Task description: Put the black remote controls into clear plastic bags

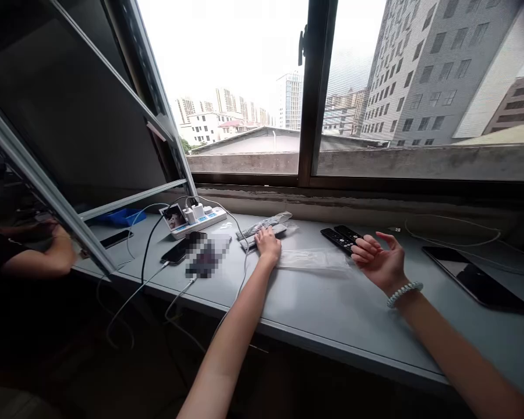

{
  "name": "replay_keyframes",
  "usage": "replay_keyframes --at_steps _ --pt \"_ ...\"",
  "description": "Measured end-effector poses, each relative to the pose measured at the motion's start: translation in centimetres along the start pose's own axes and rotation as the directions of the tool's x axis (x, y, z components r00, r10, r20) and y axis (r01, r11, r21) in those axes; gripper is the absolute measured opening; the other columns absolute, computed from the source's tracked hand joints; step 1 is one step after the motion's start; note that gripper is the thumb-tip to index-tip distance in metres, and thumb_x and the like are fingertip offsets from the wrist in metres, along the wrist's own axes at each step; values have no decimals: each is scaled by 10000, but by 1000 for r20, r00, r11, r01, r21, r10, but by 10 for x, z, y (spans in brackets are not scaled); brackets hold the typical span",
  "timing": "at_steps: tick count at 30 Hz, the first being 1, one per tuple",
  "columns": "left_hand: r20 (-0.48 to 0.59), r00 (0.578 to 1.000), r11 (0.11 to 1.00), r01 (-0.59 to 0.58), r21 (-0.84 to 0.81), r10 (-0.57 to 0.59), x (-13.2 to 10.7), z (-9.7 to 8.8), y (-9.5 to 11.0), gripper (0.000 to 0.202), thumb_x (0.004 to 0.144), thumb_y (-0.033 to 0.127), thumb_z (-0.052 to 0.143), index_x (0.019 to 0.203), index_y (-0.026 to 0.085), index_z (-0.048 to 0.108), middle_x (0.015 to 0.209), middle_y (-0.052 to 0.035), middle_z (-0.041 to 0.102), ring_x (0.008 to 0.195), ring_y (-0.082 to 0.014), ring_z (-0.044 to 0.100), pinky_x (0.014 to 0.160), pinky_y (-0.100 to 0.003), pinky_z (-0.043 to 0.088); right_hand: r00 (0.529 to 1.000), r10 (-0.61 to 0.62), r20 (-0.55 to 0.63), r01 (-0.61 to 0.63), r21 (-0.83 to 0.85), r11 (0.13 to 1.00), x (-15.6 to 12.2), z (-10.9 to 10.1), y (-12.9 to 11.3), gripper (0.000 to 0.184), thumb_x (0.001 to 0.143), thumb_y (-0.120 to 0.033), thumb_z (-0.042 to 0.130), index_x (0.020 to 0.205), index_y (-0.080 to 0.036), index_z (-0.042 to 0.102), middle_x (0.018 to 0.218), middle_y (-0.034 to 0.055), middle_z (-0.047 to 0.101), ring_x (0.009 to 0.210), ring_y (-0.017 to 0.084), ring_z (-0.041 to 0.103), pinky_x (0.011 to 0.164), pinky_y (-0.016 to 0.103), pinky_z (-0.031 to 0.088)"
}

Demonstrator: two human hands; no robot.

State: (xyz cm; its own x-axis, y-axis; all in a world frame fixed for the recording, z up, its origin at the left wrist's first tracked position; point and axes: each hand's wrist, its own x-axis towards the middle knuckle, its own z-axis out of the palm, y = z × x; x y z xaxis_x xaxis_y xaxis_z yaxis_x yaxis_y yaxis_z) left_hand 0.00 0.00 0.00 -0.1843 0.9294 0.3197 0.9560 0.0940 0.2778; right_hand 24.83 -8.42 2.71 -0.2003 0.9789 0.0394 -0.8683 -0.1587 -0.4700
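Left hand (pixel 268 243) rests palm-down on clear-bagged items (pixel 250 228) near the power strip (pixel 215 217), grasp cannot be told; right hand (pixel 378 265) is turned palm-up beside two black remote controls (pixel 334 237), fingers loosely curled, nothing visibly held. Flat plastic sleeve (pixel 312 260) lies on the worktop (pixel 332 314) between the hands: judged light, limp, slippery, best pinched at an edge. Open room runs toward the worktop's front edge; remotes lie just behind the sleeve's right end.

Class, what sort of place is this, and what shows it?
Probably an indoor workroom in a city: a window looks out on tall buildings, and a grey table holds a power strip with chargers and two black remote controls.
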Motion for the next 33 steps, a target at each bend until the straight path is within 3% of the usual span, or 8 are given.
replay_keyframes --at_steps 6,9,13,17,23,28,33 --pt "-8 991 990 -134 -39 133 -6 -3 5 448 698 114 563 1140 179 535 1126 -111 545 1089 -252 471 940 -378 326 996 -50 -75 43 -97 994 4 -9 -3 305 683 -259 551 566 -208 273 497 -64 289 411 61 284 354 191 290" --pt "-63 970 969 -239 -67 235 -8 -8 9 364 718 83 552 1058 210 585 1068 -87 546 1038 -230 487 905 -366 339 991 -76 -113 60 -138 989 7 -13 -4 284 678 -264 553 562 -204 301 501 -64 292 408 56 285 353 185 286" --pt "-175 923 918 -368 -150 342 -11 -15 18 302 745 167 613 1042 217 593 1000 -61 544 971 -211 515 866 -345 373 980 -94 -175 61 -189 980 9 -13 -4 258 673 -263 560 547 -198 344 498 -64 295 402 52 281 342 181 276" --pt "-209 884 860 -460 -223 418 -14 -16 26 368 732 235 671 1085 212 569 1003 -43 531 861 -175 551 794 -295 421 970 -118 -214 49 -303 952 12 -9 -2 202 668 -251 580 558 -187 423 509 -65 326 392 43 274 326 175 267" --pt "-179 865 829 -500 -252 468 -19 -10 34 375 729 421 671 1045 233 591 971 -30 528 824 -175 564 780 -295 433 942 -196 -272 55 -450 891 12 -5 3 87 670 -249 630 705 -182 586 602 -51 435 408 31 294 309 156 273" --pt "-155 850 792 -526 -309 503 -25 -9 40 415 706 496 667 1017 228 606 944 -23 524 799 -164 561 781 -290 431 938 -228 -260 36 -583 812 12 -3 7 221 688 -251 644 905 -215 666 812 -16 540 449 24 333 313 141 308" --pt "-161 840 776 -541 -325 518 -27 -13 44 424 721 527 638 1020 228 609 930 -14 527 774 -148 560 786 -280 427 940 -234 -249 6 -673 740 13 -1 7 325 667 -223 682 992 -241 670 859 -13 556 476 26 391 333 135 346"
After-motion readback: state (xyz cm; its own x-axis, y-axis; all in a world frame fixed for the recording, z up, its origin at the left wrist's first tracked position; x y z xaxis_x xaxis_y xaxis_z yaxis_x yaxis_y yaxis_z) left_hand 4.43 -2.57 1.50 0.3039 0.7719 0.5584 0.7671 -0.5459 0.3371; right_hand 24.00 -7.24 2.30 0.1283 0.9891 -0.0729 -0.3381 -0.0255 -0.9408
